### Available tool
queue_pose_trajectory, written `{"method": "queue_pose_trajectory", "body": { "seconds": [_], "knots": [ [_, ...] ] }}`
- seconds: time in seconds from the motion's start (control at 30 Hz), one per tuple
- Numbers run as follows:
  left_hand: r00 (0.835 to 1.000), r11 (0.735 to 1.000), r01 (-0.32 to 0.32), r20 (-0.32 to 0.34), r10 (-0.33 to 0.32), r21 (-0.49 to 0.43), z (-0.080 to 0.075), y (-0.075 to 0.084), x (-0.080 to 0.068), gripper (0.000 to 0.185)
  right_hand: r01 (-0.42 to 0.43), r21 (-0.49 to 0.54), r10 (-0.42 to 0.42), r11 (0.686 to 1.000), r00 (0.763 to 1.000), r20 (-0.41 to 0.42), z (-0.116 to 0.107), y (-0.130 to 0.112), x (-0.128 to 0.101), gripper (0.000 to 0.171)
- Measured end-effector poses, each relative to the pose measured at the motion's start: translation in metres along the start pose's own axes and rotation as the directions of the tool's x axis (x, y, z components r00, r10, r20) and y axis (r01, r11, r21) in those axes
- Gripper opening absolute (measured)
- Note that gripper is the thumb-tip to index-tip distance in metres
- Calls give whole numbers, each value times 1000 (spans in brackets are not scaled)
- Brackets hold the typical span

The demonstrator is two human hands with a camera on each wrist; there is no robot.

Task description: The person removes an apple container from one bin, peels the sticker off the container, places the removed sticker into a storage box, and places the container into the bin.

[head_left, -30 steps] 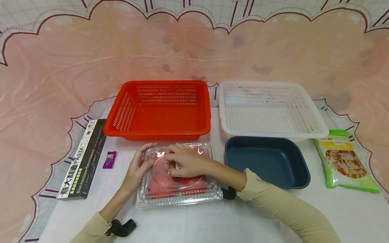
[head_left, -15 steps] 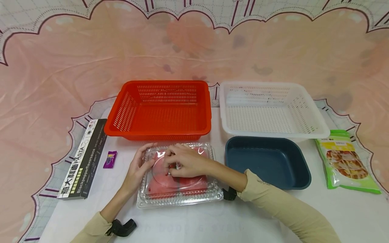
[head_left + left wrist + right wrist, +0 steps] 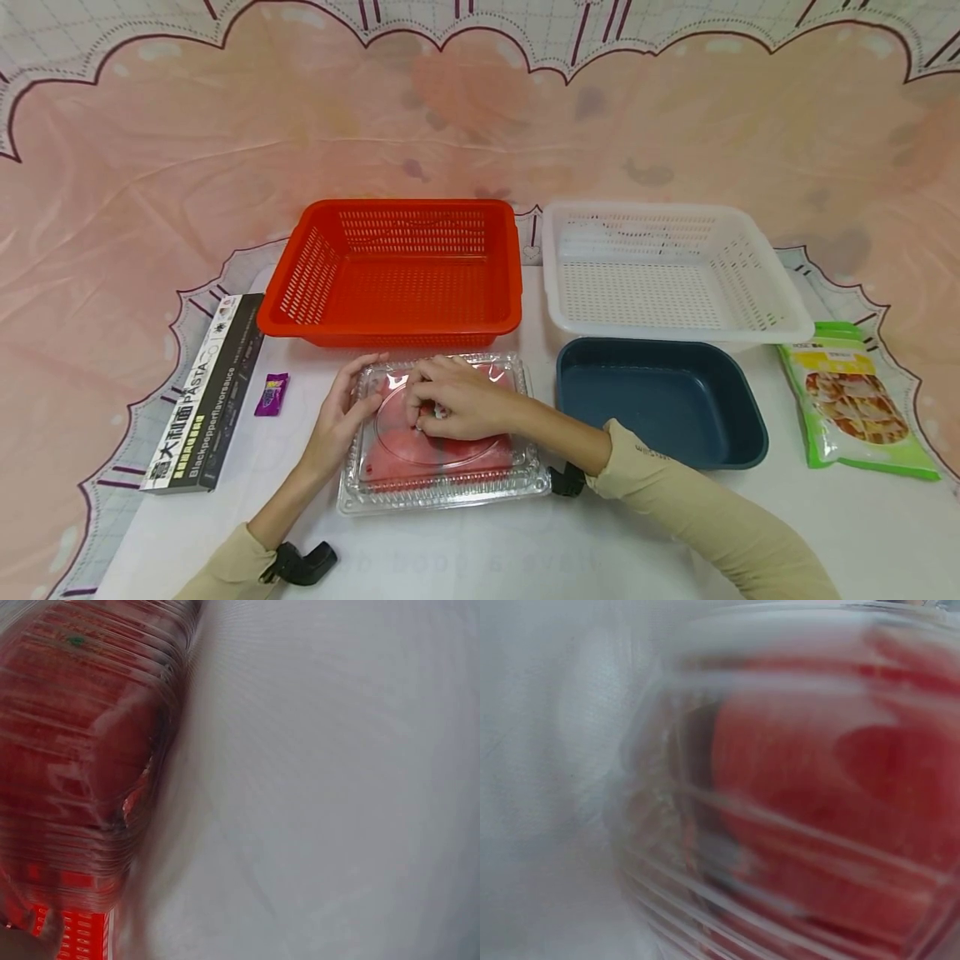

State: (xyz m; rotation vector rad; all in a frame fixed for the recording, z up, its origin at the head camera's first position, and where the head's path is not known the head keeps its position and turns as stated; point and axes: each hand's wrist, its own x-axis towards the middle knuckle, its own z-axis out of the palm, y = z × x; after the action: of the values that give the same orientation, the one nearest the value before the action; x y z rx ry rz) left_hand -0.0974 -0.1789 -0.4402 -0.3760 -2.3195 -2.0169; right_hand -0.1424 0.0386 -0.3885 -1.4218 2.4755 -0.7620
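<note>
A clear plastic clamshell box (image 3: pixel 450 492) with red contents under its lid lies on the white table. My left hand (image 3: pixel 335 421) grips its left side, fingers at the far corner and thumb on the lid. Above the lid's middle, my right hand (image 3: pixel 463 402) has its fingers curled down against the plastic. A small multicoloured patch, perhaps a sticker (image 3: pixel 440 411), shows between thumb and fingers; whether they pinch it is hidden. The left wrist view shows the box's ridged side (image 3: pixel 82 742) and a fingertip (image 3: pixel 49 934). In the right wrist view, the box (image 3: pixel 817 787) is blurred.
Behind the box stand a red basket (image 3: pixel 412 340) and a white basket (image 3: pixel 675 327). A dark blue basin (image 3: pixel 660 417) is under the right forearm. Leftward lie a purple packet (image 3: pixel 272 394) and a pasta box (image 3: pixel 202 400). A green food bag (image 3: pixel 855 400) lies at right.
Both hands stay in the same places on the box. The right fingers shift only very slightly; nothing else visibly moves.
</note>
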Motion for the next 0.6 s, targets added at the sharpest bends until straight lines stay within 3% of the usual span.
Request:
{"method": "queue_pose_trajectory", "body": {
  "seconds": [0.6],
  "knots": [
    [1000, 1000, -3, 2, 3, 19, 0, 0, 0, 47, 120, -14, -120, 993, 993, 16, 1, 7, -2, 5]
  ]
}}
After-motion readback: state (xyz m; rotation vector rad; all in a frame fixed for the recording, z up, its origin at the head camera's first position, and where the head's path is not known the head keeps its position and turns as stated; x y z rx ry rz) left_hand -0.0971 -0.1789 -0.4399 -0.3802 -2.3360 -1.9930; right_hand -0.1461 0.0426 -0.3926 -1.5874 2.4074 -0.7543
